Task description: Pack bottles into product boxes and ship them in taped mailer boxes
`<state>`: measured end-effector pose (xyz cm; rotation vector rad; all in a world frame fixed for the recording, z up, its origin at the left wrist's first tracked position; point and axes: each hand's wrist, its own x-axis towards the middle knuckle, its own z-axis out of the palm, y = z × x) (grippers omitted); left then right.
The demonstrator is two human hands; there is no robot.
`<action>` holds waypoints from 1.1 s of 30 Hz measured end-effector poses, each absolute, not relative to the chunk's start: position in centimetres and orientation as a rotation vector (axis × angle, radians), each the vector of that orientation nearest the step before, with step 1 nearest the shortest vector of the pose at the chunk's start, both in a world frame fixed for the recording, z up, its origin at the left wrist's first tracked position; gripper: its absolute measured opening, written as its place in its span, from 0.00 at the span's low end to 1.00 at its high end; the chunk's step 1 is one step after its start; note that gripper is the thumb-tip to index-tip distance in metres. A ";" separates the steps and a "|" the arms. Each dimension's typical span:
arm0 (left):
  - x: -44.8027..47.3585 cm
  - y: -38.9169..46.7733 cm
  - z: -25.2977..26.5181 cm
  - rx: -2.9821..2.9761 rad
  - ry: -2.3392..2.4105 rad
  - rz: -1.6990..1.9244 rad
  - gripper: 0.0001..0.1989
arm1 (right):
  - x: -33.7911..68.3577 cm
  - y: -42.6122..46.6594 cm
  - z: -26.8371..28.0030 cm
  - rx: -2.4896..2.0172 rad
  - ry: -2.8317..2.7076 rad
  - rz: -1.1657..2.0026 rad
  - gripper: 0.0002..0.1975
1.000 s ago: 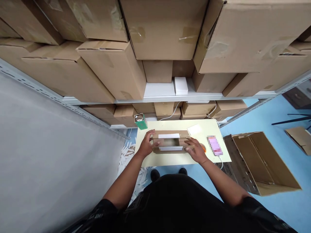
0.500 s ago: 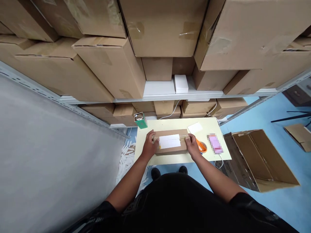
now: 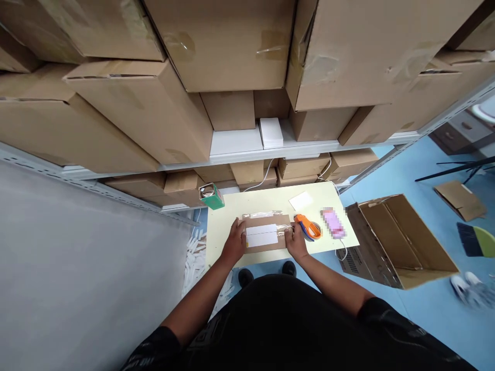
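Between my two hands is a small brown cardboard box [image 3: 266, 247] with clear tape and a white label [image 3: 262, 235] on it. My left hand [image 3: 234, 241] grips the box's left end, and my right hand [image 3: 296, 242] grips its right end. Both hands are closed on it. Just right of my right hand lies an orange tape dispenser [image 3: 308, 227]. The box is over the pale yellow table [image 3: 228, 206]; whether it rests there or is slightly raised, I cannot tell.
A green box [image 3: 213, 198] stands at the table's back left. A white card [image 3: 300, 201] and a blurred pink object [image 3: 333, 223] lie to the right. Shelves with cardboard boxes [image 3: 232, 46] rise ahead. A large open carton [image 3: 410, 242] sits on the floor at right.
The box has turned in my hands, so another taped strip shows at its far side. The whole scene has shifted left as my head moved. More of the orange tape dispenser shows.
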<state>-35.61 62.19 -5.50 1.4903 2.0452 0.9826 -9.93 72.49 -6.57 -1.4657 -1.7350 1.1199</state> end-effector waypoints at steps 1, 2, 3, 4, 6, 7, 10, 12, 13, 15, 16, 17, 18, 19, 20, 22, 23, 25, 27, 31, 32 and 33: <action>-35.3 62.0 -5.4 1.534 2.075 0.976 0.25 | -9.9 72.4 -6.7 -1.454 -1.748 1.109 0.18; -35.0 61.9 -5.2 1.584 2.098 0.958 0.25 | -9.8 72.4 -6.8 -1.445 -1.756 1.110 0.18; -34.7 62.0 -4.9 1.635 2.102 0.933 0.24 | -9.6 72.6 -6.8 -1.436 -1.760 1.122 0.18; -34.5 62.1 -4.5 1.677 2.089 0.903 0.24 | -9.1 72.9 -6.9 -1.425 -1.770 1.137 0.18; -34.0 62.6 -3.8 1.718 2.065 0.842 0.21 | -7.4 73.9 -7.0 -1.428 -1.835 1.091 0.19; -33.8 62.8 -3.6 1.724 2.076 0.818 0.20 | -6.3 74.4 -7.3 -1.457 -1.892 1.013 0.19; -33.2 63.3 -3.3 1.766 2.133 0.749 0.15 | -2.7 76.0 -8.5 -1.707 -2.107 0.618 0.18; -32.9 63.3 -3.4 1.843 2.051 0.707 0.15 | -1.3 76.8 -9.5 -1.851 -2.274 0.510 0.15; -32.8 63.3 -3.4 1.885 1.980 0.687 0.15 | -1.0 77.0 -10.0 -1.891 -2.349 0.489 0.12; -32.8 63.4 -3.5 1.949 1.865 0.652 0.17 | -1.0 77.4 -10.4 -1.927 -2.428 0.461 0.08; -32.8 63.4 -3.4 1.967 1.836 0.639 0.18 | -1.1 77.5 -10.2 -1.933 -2.424 0.451 0.07; -32.8 63.5 -3.3 1.977 1.829 0.629 0.18 | -1.1 77.6 -9.6 -1.932 -2.395 0.459 0.08; -32.8 63.6 -3.1 1.980 1.836 0.620 0.18 | -1.0 77.7 -8.8 -1.920 -2.344 0.488 0.09; -32.7 63.8 -3.0 1.980 1.847 0.612 0.18 | -0.8 77.8 -7.7 -1.887 -2.282 0.541 0.10; -32.6 63.9 -2.8 1.979 1.865 0.607 0.17 | -0.6 77.8 -6.3 -1.833 -2.215 0.619 0.11; -32.3 64.2 -2.7 1.978 1.909 0.609 0.15 | -0.4 77.6 -2.9 -1.685 -2.088 0.840 0.12; -32.2 64.3 -2.7 1.973 1.930 0.623 0.14 | -0.8 77.3 -1.1 -1.602 -2.038 0.981 0.14; -31.9 64.3 -2.9 1.944 1.951 0.679 0.13 | -2.4 76.6 2.0 -1.475 -1.955 1.224 0.19; -31.9 64.1 -3.1 1.893 1.936 0.750 0.13 | -5.4 75.6 4.0 -1.391 -1.935 1.343 0.24; -32.6 63.6 -3.0 1.666 1.820 1.011 0.12 | -11.2 74.2 4.4 -1.292 -2.057 1.397 0.27; -32.9 63.4 -2.9 1.541 1.769 1.125 0.14 | -12.1 74.2 4.0 -1.274 -2.097 1.367 0.27; -33.3 63.3 -2.7 1.381 1.710 1.237 0.17 | -12.7 74.2 3.7 -1.254 -2.136 1.328 0.26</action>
